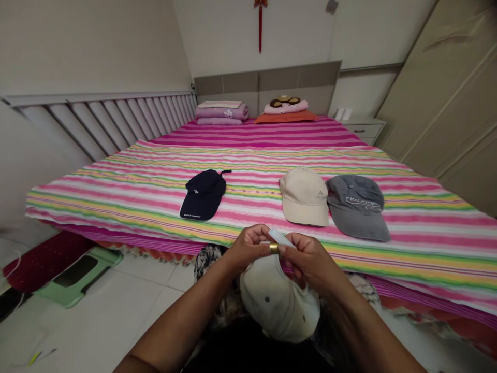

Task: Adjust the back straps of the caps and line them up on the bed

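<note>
A pale whitish baseball cap rests on my lap with its back strap turned up toward the bed. Fingers of my left hand are closed at the strap's gold-coloured metal buckle. My right hand pinches the light strap, whose end sticks up through the buckle area. Beyond my hands, a navy cap lies on the bed to the left. A beige cap and a grey cap sit side by side on the right, touching.
The bed has a striped cover and slatted rail. Folded purple bedding and pink bedding lie by the headboard. A green plastic stool stands on the floor at left; a nightstand is at far right.
</note>
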Demonstrator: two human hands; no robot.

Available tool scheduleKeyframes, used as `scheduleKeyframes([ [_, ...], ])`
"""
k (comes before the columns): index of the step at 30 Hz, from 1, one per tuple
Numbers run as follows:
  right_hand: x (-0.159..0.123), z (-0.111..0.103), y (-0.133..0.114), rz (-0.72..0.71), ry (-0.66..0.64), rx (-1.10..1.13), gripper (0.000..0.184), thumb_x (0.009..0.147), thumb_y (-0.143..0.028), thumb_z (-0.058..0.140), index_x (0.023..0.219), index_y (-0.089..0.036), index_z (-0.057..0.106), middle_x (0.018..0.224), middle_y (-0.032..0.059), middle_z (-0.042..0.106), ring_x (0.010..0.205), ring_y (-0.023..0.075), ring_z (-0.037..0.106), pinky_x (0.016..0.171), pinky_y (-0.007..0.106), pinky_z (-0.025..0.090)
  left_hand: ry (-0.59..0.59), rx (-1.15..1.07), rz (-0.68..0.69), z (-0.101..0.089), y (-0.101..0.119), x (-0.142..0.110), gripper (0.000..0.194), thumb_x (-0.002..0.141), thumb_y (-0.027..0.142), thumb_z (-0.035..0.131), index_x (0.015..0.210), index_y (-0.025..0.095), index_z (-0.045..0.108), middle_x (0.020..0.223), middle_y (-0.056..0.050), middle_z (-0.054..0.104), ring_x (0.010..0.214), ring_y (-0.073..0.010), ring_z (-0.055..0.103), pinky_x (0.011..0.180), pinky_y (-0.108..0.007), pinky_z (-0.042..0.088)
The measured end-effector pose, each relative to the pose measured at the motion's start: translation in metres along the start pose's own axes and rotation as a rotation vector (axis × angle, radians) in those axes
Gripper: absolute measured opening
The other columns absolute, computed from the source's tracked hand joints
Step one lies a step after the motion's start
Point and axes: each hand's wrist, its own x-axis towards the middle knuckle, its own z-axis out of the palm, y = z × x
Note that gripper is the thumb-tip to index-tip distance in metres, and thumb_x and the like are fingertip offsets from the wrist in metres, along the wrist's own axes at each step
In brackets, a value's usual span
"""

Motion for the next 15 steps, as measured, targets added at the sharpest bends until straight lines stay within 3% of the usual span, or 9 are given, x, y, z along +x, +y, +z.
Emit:
scheduleKeyframes([
  [6, 0.005, -0.002, 0.007, 0.044, -0.047, 0.234, 0.027, 0.065, -0.032, 0.063, 0.053, -0.016, 0.044, 0.032, -0.0087, 0.038, 0.027, 0.0012, 0.022, 0.03, 0.015, 0.016, -0.077, 0.141, 0.149, -0.004, -0.005, -0.002, 0.032, 0.056, 0.02, 0.074, 0.083, 0.014, 0.058, 0.077, -0.004, 0.061, 0.069, -0.0124, 0.056, 0.063, -0.022, 0.041],
  [9, 0.006, 0.0, 0.008, 0.059, -0.046, 0.266, 0.029, 0.064, -0.032, 0.064, 0.052, -0.017, 0.043, 0.031, -0.0093, 0.037, 0.026, 0.0013, 0.022, 0.03, 0.015, 0.016, 0.01, 0.228, 0.241, -0.002, -0.008, -0.004, 0.028, 0.056, 0.015, 0.073, 0.081, 0.015, 0.06, 0.076, -0.003, 0.062, 0.07, -0.012, 0.055, 0.065, -0.022, 0.041],
  [12, 0.006, 0.004, 0.008, 0.058, -0.032, 0.263, 0.03, 0.066, -0.036, 0.064, 0.053, -0.017, 0.044, 0.03, -0.009, 0.037, 0.025, 0.0019, 0.024, 0.029, 0.015, 0.017, 0.082, 0.15, 0.286, 0.003, -0.008, -0.005, 0.022, 0.058, 0.015, 0.072, 0.076, 0.014, 0.061, 0.072, -0.002, 0.062, 0.068, -0.0109, 0.055, 0.065, -0.022, 0.041],
  [15, 0.005, 0.006, 0.005, 0.027, 0.018, 0.279, 0.03, 0.069, -0.041, 0.062, 0.058, -0.015, 0.05, 0.035, -0.007, 0.044, 0.026, 0.0024, 0.027, 0.03, 0.016, 0.019, 0.08, -0.049, 0.219, 0.006, -0.009, -0.006, 0.024, 0.056, 0.018, 0.073, 0.076, 0.014, 0.061, 0.072, -0.002, 0.063, 0.066, -0.0115, 0.057, 0.065, -0.024, 0.042],
])
